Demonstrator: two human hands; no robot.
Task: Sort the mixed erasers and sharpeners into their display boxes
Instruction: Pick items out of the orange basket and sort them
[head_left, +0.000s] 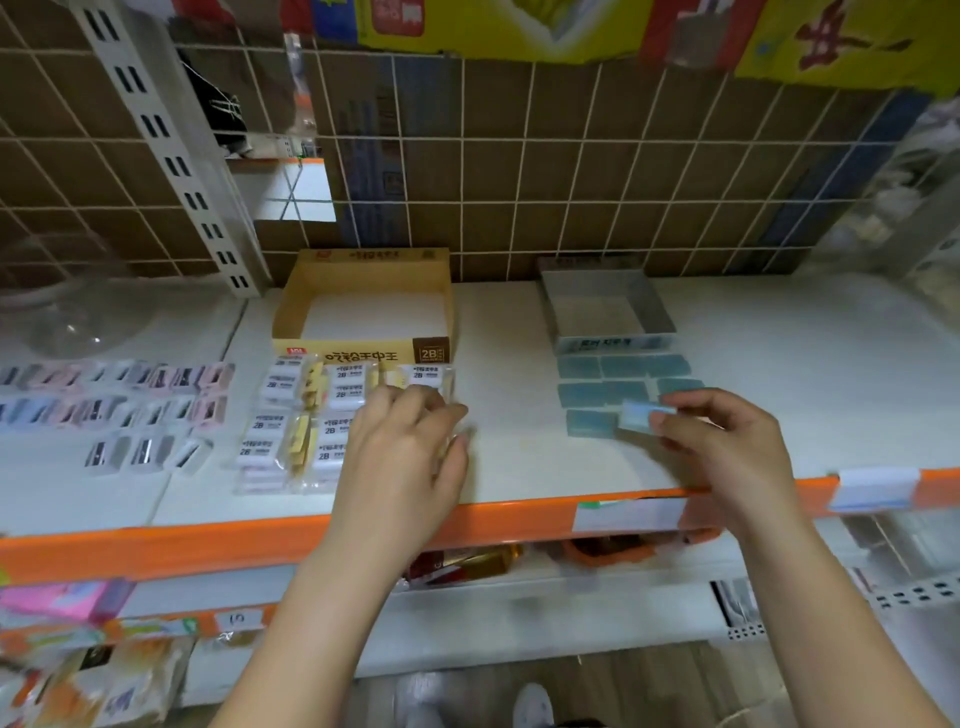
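Note:
On the white shelf (519, 415), a yellow display box (363, 306) stands empty at the back, with several white 2B erasers (306, 415) laid out in front of it. To the right a grey-blue display box (605, 306) is also empty, with several blue erasers (618, 379) in rows before it. My right hand (727, 447) pinches one blue eraser (641, 415) just above those rows. My left hand (405, 457) hovers at the right edge of the white erasers, fingers curled; a clear wrapper seems to be under them, but its hold is unclear. Pastel sharpeners (119, 405) lie at far left.
A clear plastic bowl (67, 306) sits at the back left. The shelf has an orange front edge (208, 540) with price labels. A wire grid over cardboard backs the shelf. Lower shelves hold packaged goods.

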